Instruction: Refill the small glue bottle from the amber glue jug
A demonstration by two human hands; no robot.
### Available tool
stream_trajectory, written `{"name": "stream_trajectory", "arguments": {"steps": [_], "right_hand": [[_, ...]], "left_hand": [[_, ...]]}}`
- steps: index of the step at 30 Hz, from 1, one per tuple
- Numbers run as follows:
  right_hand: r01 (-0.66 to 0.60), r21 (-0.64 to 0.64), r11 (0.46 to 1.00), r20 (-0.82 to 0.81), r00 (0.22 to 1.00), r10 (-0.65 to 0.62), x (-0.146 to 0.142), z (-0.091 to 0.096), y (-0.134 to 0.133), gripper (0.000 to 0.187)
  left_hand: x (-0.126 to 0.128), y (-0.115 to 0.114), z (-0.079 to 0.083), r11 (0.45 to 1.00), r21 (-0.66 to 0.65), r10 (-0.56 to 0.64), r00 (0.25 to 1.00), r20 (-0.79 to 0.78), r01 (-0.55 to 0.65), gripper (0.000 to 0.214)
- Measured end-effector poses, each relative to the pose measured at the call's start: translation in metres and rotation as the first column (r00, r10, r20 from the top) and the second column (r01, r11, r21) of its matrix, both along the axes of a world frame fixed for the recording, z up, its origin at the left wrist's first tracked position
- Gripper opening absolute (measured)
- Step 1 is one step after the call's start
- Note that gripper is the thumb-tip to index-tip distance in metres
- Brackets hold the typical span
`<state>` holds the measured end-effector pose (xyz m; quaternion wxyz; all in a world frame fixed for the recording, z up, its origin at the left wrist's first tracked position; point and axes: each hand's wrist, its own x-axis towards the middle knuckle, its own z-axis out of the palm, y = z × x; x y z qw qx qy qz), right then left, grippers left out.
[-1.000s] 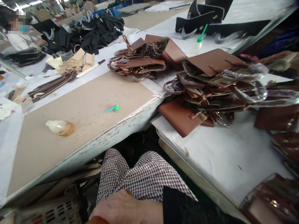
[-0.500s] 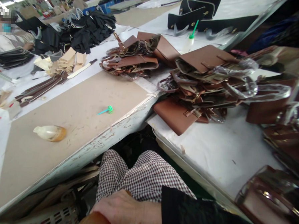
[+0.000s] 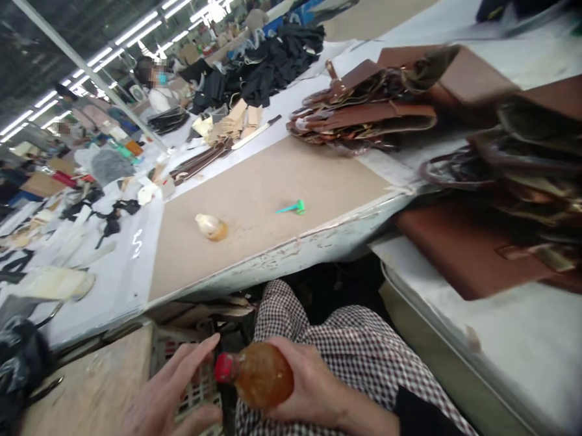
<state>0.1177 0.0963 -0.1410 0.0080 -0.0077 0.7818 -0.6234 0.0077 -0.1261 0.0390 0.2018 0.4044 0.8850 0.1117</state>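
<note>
My right hand (image 3: pixel 314 391) is wrapped round an amber glue bottle (image 3: pixel 262 374) with a red cap, held over my checked-trouser lap. My left hand (image 3: pixel 167 400) hovers just left of the red cap with its fingers spread, the fingertips close to the cap. On the tan bench top (image 3: pixel 266 210) ahead lie a small squeeze bottle (image 3: pixel 211 227) on its side and a loose green nozzle (image 3: pixel 292 209).
Piles of brown leather bags (image 3: pixel 375 108) and a brown flap piece (image 3: pixel 465 250) crowd the right bench. Brown straps (image 3: pixel 201 161), tan pieces and black material lie further back. A plastic crate (image 3: pixel 186 362) sits under the bench by my knees. Another person (image 3: pixel 156 87) works at the far left.
The camera has swung left and down. My right hand has lifted the amber bottle into full view and my left hand has come up beside its red cap.
</note>
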Motion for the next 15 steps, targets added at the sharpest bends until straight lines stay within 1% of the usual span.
{"name": "stream_trajectory", "arguments": {"steps": [1,3,5,8,10,11,13,15], "right_hand": [[0.018,-0.039,0.999,0.012,1.000,-0.017,0.000,0.003,0.001,0.077],[0.045,-0.102,0.994,0.042,0.998,-0.041,0.002,0.007,0.002,0.077],[0.060,-0.158,0.986,0.067,0.996,-0.050,0.005,0.009,0.002,0.078],[0.055,-0.219,0.974,0.068,0.997,-0.041,0.010,0.010,0.002,0.079],[0.032,-0.216,0.976,0.064,0.998,-0.019,0.012,0.008,0.002,0.083],[0.020,-0.205,0.978,0.064,0.998,-0.007,0.012,0.008,0.002,0.086],[0.002,-0.167,0.986,0.052,0.999,0.007,0.012,0.007,0.001,0.087],[-0.009,-0.107,0.994,0.018,1.000,0.011,0.012,0.009,0.000,0.085]], "left_hand": [[0.000,-0.003,0.002,0.999,0.052,0.013,1.000,0.005,-0.013,0.070],[0.001,-0.008,-0.002,0.989,0.145,0.025,0.998,0.055,-0.033,0.064],[0.002,-0.009,-0.015,0.982,0.189,-0.005,0.991,0.137,-0.022,0.061],[0.003,0.002,-0.031,0.967,0.250,-0.101,0.966,0.238,0.040,0.058],[0.003,0.012,-0.035,0.953,0.296,-0.146,0.954,0.262,0.064,0.055],[0.003,0.016,-0.034,0.949,0.309,-0.147,0.954,0.263,0.062,0.050],[0.005,0.022,-0.030,0.957,0.289,-0.114,0.958,0.261,0.035,0.036],[0.007,0.023,-0.026,0.970,0.242,-0.070,0.963,0.259,0.006,0.023]]}}
